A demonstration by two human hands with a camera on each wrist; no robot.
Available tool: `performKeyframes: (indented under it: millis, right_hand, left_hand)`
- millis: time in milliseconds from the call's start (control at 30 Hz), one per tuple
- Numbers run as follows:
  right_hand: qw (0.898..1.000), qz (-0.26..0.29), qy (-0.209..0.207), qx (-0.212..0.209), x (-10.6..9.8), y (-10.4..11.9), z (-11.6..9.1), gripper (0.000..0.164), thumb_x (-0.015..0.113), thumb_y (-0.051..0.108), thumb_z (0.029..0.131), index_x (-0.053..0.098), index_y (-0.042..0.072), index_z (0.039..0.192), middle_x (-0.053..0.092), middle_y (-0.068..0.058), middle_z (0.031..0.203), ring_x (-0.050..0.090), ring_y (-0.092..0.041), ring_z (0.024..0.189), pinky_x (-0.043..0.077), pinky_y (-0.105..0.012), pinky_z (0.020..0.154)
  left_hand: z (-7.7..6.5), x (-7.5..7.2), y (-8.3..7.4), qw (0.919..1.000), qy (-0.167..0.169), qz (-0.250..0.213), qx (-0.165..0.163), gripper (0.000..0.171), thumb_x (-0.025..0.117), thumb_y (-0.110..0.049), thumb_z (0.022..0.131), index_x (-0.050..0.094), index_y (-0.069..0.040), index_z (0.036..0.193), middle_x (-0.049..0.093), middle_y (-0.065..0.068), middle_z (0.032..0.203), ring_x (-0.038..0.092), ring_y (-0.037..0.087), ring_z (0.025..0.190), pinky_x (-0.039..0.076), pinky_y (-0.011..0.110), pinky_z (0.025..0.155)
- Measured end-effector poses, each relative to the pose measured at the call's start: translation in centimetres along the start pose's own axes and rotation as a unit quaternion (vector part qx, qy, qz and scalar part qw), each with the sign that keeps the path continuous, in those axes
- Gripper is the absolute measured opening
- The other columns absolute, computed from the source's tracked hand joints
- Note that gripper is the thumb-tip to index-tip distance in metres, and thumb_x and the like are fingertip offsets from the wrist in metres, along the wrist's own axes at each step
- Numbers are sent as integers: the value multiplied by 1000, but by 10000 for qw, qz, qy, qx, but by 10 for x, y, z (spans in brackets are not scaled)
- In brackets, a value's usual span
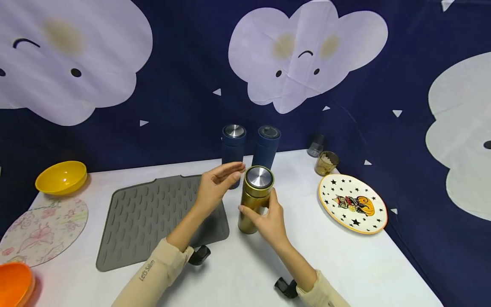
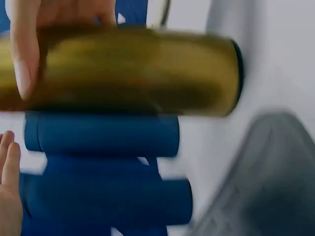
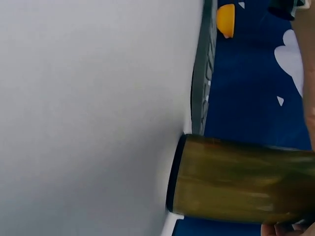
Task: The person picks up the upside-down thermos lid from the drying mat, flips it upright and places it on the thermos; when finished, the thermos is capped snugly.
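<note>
A gold thermos flask with a silver lid top stands upright in the middle of the head view. My right hand grips it around the body, thumb on the near side. In the right wrist view the dark base of the flask is close over the white table. To the flask's left, my left hand is raised beside its lid, fingers extended and holding nothing. Two dark blue thermos flasks, a left one and a right one, stand behind; the left hand partly hides the left one.
A grey drying mat lies left of the flasks. Further left are a yellow bowl, a round patterned placemat and an orange bowl. A star-patterned plate, an amber glass and a clear glass are at right.
</note>
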State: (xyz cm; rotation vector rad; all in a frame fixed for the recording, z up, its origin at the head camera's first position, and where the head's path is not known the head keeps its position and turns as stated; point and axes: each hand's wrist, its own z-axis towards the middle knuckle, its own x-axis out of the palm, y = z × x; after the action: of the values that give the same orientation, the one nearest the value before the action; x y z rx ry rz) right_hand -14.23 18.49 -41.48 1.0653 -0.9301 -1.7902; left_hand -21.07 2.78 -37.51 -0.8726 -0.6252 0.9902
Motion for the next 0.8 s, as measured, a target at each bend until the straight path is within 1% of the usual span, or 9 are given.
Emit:
performKeyframes:
  millis: [133, 267, 367, 467, 533, 600, 667, 733, 800]
  right_hand:
    - [9999, 115, 7, -39, -2, -2, -3, 54, 80, 9, 79, 51, 6, 124, 68, -12, 113, 63, -26, 104, 47, -48, 95]
    - [9998, 105, 36, -180, -2, -4, -3, 48, 73, -3, 74, 51, 1, 117, 67, -14, 109, 63, -26, 99, 50, -46, 91]
    - [9996, 15, 70, -282, -1, -4, -3, 54, 78, 4, 77, 50, 5, 123, 68, -11, 116, 64, -26, 102, 51, -48, 92]
    - [9994, 97, 111, -328, 1, -4, -4, 63, 83, 12, 77, 49, 11, 130, 67, -6, 124, 64, -24, 113, 49, -50, 98]
    - [9994, 108, 44, -311, 1, -4, -5, 63, 84, 12, 77, 49, 13, 129, 68, -5, 122, 64, -24, 111, 49, -50, 98]
    - [9995, 73, -63, -298, 2, -4, -6, 58, 82, 7, 76, 51, 11, 125, 69, -7, 117, 65, -23, 104, 50, -46, 94]
    - [9994, 37, -151, -323, 2, -4, -8, 52, 78, -1, 75, 52, 7, 119, 70, -10, 106, 65, -22, 94, 52, -40, 86]
    - [9990, 0, -200, -395, 3, -3, -8, 45, 73, -6, 74, 53, 2, 113, 69, -13, 97, 65, -22, 87, 53, -36, 80]
    - [9988, -30, -223, -429, 4, -3, -7, 41, 68, -10, 73, 54, 0, 111, 68, -15, 94, 64, -22, 85, 54, -35, 78]
  left_hand:
    - [0, 32, -10, 9962, 207, 846, -84, 75, 78, -39, 85, 46, -1, 142, 59, 19, 134, 59, 27, 122, 49, 40, 104]
    - [7, 54, -13, 9857, 22, 1644, -380, 80, 90, -31, 70, 48, -13, 136, 61, 5, 126, 60, 22, 112, 51, 40, 94]
    - [18, 43, -7, 9935, 722, 639, -605, 65, 85, -9, 71, 52, -9, 126, 65, 10, 120, 62, 25, 107, 51, 39, 95]
    - [26, 25, 0, 9757, 1858, -489, -1057, 62, 81, 0, 71, 52, -2, 126, 63, 17, 121, 61, 30, 111, 48, 43, 102]
    - [24, 20, 2, 9700, 2001, -603, -1244, 75, 84, -9, 73, 46, -3, 137, 60, 16, 128, 58, 29, 116, 44, 47, 106]
    - [14, 26, 4, 9840, 1406, -41, -1093, 91, 88, -29, 73, 39, -9, 146, 57, 10, 134, 55, 24, 121, 41, 48, 109]
    - [-1, 41, 3, 9933, 416, 654, -852, 105, 91, -41, 68, 32, -14, 151, 53, 5, 138, 53, 21, 123, 41, 48, 108]
    - [-11, 58, 1, 9874, -617, 1333, -591, 110, 93, -44, 63, 32, -15, 149, 51, 4, 139, 52, 21, 124, 42, 47, 106]
    - [-12, 71, 0, 9764, -1236, 1726, -385, 99, 94, -38, 62, 40, -11, 140, 56, 6, 132, 56, 23, 118, 46, 45, 101]
